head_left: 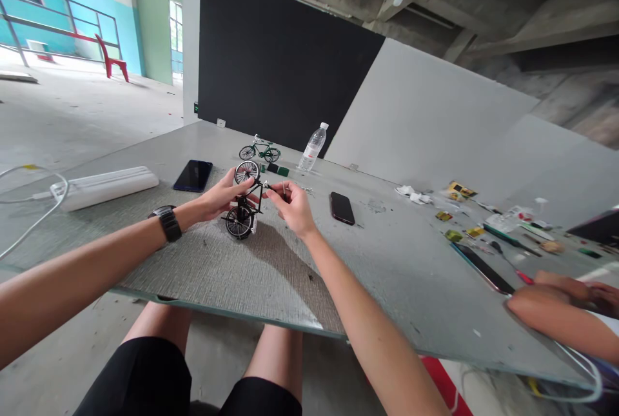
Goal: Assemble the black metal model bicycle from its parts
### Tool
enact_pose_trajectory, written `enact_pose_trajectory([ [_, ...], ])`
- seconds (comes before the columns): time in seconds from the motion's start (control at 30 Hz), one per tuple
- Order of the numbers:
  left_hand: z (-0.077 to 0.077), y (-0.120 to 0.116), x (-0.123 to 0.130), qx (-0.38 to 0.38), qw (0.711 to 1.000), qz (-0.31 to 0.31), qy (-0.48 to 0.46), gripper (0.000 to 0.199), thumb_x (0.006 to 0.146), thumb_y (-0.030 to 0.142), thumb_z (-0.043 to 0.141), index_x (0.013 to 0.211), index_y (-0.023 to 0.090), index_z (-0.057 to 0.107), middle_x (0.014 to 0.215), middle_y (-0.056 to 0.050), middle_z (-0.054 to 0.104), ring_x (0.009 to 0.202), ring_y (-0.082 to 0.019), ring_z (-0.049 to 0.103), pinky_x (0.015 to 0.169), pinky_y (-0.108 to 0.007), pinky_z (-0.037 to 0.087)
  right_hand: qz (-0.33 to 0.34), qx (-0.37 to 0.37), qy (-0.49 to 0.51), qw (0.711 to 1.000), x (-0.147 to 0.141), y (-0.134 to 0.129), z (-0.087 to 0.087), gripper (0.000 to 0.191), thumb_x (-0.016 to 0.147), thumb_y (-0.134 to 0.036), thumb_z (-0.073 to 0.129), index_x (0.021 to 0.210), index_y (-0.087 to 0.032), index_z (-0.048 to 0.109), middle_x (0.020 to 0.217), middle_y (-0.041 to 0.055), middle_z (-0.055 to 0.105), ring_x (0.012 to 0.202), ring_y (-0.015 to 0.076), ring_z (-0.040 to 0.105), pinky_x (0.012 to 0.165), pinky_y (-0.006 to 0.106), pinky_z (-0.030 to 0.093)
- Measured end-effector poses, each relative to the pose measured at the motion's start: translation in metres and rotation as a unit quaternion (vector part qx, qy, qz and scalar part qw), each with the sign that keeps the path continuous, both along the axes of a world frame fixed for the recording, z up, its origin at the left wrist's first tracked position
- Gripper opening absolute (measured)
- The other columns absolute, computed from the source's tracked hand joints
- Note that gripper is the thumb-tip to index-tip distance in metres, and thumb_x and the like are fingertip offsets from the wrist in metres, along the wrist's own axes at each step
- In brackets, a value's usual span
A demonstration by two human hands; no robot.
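Note:
A small black model bicycle (240, 221) is held up on its end over the grey table, one wheel above the other. My left hand (223, 197) grips it by the upper wheel, with the thumb across the rim. At the bicycle's right side, my right hand (293, 208) pinches close to the white fitting on the frame; whatever small piece is between its fingertips is too small to make out. Behind them a green model bicycle (261, 150) stands on the table, with small dark green pieces (278, 169) in front of it.
On the table (387, 274) are a white power strip (111, 187), a dark phone (193, 175), another phone (342, 208) and a water bottle (313, 147). At the right, another person's arms (556, 313) rest near a tablet (481, 266) and scattered parts.

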State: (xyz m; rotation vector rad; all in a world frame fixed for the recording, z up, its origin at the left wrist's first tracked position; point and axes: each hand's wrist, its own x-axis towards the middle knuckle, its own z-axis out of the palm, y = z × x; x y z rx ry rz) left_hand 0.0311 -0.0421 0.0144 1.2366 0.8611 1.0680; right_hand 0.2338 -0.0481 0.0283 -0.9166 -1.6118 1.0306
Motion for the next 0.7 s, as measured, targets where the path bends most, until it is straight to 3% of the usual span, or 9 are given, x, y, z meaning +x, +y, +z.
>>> enact_pose_trajectory([
  [0.13,-0.0023,0.0009,0.0000,-0.044,0.996,-0.032,-0.072,0.052,0.087,0.047,0.074,0.127,0.030,0.047,0.093,-0.006,0.073,0.078,-0.019,0.073,0.051,-0.020,0.045,-0.008,0.002,0.022,1.000,-0.0011,-0.0008,0.0005,0.036,0.077,-0.050,0.076,0.090,-0.022,0.059,0.083,0.0030,0.073,0.047,0.0071,0.038,0.039,0.023,0.028],
  [0.23,-0.0027,0.0024,-0.0005,-0.079,0.994,-0.037,-0.063,0.037,0.088,0.049,0.072,0.109,0.020,0.061,0.088,-0.007,0.073,0.062,-0.013,0.067,0.042,-0.018,0.038,0.008,-0.004,0.041,0.999,-0.0029,-0.0024,0.0013,0.036,0.077,-0.049,0.077,0.090,-0.022,0.058,0.083,0.0026,0.072,0.046,0.0063,0.037,0.039,0.023,0.027],
  [0.33,-0.0022,0.0037,-0.0016,-0.094,0.993,-0.047,-0.048,0.037,0.090,0.049,0.068,0.090,0.012,0.068,0.086,-0.011,0.074,0.055,-0.010,0.061,0.040,-0.018,0.038,0.009,-0.003,0.054,0.999,-0.0041,-0.0036,0.0018,0.036,0.078,-0.049,0.076,0.092,-0.022,0.058,0.086,0.0030,0.072,0.047,0.0065,0.038,0.039,0.023,0.027],
  [0.57,-0.0022,0.0012,-0.0018,-0.106,0.986,-0.089,-0.092,0.033,0.094,0.047,0.063,0.102,0.016,0.069,0.107,-0.013,0.075,0.060,-0.011,0.063,0.055,-0.023,0.053,-0.016,0.019,0.044,0.999,-0.0014,-0.0031,0.0018,0.036,0.079,-0.051,0.076,0.092,-0.022,0.058,0.084,0.0028,0.072,0.046,0.0068,0.038,0.039,0.024,0.028],
  [0.7,-0.0010,-0.0013,-0.0013,-0.104,0.986,-0.106,-0.072,0.040,0.093,0.053,0.063,0.104,0.016,0.069,0.105,-0.014,0.075,0.064,-0.014,0.066,0.058,-0.027,0.057,-0.031,0.030,0.044,0.998,-0.0014,-0.0039,0.0036,0.036,0.079,-0.051,0.076,0.091,-0.022,0.058,0.083,0.0028,0.072,0.047,0.0074,0.039,0.040,0.025,0.029],
])
